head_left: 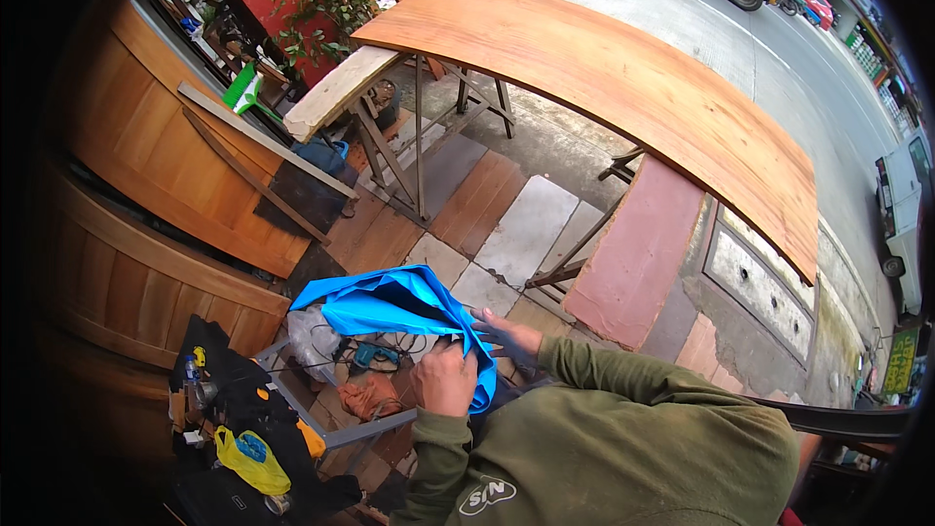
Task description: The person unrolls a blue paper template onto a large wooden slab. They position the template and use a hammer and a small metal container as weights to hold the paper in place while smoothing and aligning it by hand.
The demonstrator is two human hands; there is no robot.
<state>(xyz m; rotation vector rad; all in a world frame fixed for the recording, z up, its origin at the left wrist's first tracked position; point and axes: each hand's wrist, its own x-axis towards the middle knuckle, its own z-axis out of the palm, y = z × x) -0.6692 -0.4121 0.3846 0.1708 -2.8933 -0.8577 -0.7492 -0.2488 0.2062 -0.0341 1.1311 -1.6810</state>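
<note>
A bright blue bag (390, 304) of thin, creased material spreads out in front of me, with a dark fold along its upper side. My left hand (445, 380) is closed on its gathered right end, knuckles up. Against the same end lies my right hand (513, 339), its fingers stretched out and a little blurred; the bag partly hides the fingertips. Below the bag stands a grey metal frame (362, 427). Within that frame are a clear plastic bag (314, 343), a teal power tool (375, 356) and an orange-brown cloth (370, 396).
A long wooden panel (604, 97) rests on trestles ahead, beside a reddish board (638, 253). Wooden doors (146, 273) lean at the left. Black bags with a yellow plastic bag (251, 463) lie at lower left. A road (779, 68) with vehicles runs beyond.
</note>
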